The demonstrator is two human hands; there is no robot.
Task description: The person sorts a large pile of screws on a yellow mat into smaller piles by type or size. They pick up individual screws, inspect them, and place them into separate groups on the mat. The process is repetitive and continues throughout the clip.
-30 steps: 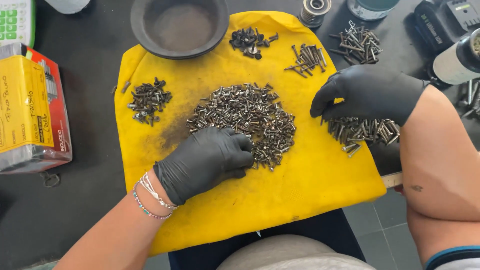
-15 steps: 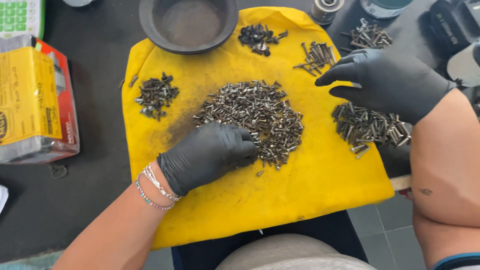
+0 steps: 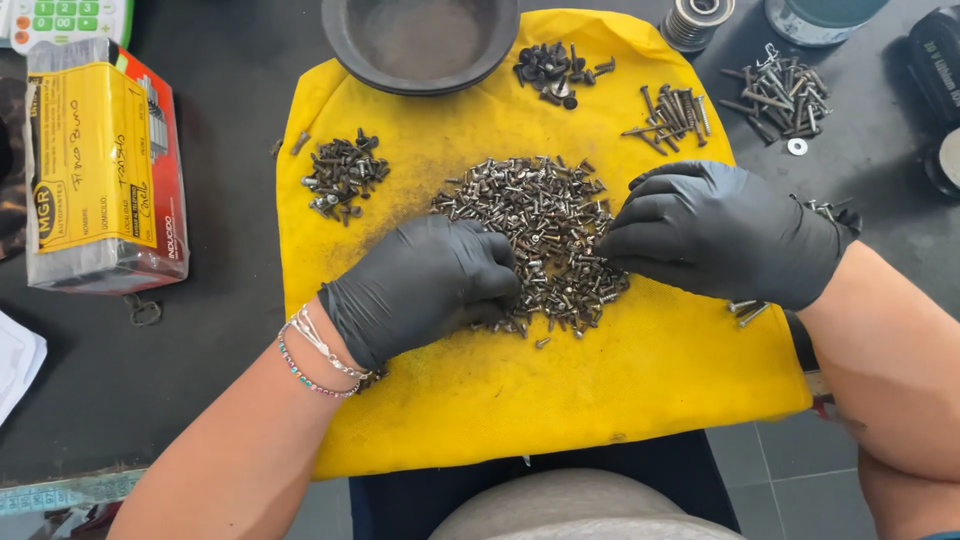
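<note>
A big heap of small metal screws lies in the middle of a yellow cloth. My left hand, in a black glove, rests curled at the heap's left edge, fingertips in the screws. My right hand, also gloved, is at the heap's right edge with its fingers bent onto the screws. Whether either hand pinches a screw is hidden. Smaller sorted piles lie around: dark screws at the left, black ones at the top, long nails at the upper right.
A dark round bowl sits at the cloth's far edge. A yellow and red box lies on the dark table at the left, a calculator above it. More screws, a washer and round containers are at the upper right.
My right hand has moved left from the pile at the cloth's right edge to the big heap. The left hand has stayed at the heap's left side.
</note>
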